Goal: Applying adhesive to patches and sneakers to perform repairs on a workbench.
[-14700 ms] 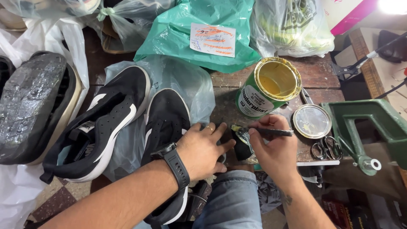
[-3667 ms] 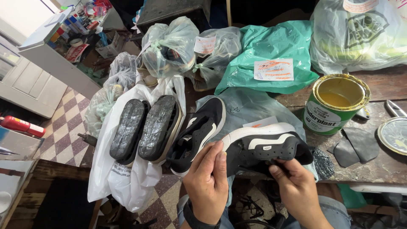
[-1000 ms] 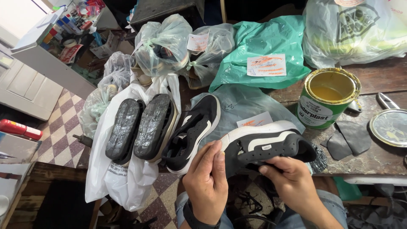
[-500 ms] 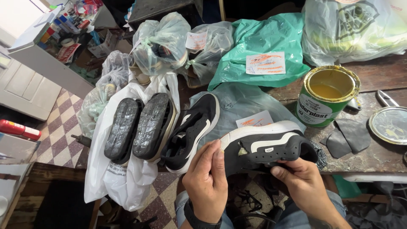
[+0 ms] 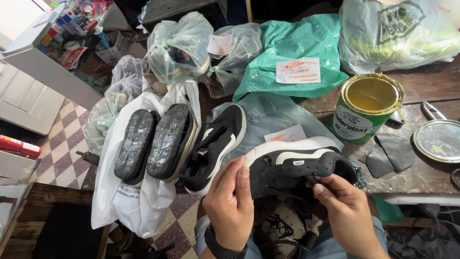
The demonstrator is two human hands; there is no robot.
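While both hands work at the near edge of the bench, the left hand (image 5: 230, 204) is clamped on the toe end of a black fabric sneaker with a white rubber sole (image 5: 297, 165), thumb pressed along the sole's edge. The right hand (image 5: 347, 208) pinches the shoe's heel collar between thumb and fingers, so the sneaker hangs on its side just above the person's lap, in front of the worn dark wooden workbench (image 5: 431, 91). Its black-and-white mate (image 5: 215, 144) lies on a clear plastic bag just beside it, and a pair of shoes turned sole-up (image 5: 153, 141) rests on a white plastic bag to the left. An open green tin of yellowish glue (image 5: 366, 108) stands on the bench to the right, with its round metal lid (image 5: 438, 140) and dark rubber scraps (image 5: 388, 156) near it. Tied plastic bags, one green with a paper label (image 5: 292, 57), crowd the back. Below left shows a checkered brown-and-cream tile floor (image 5: 62, 153).
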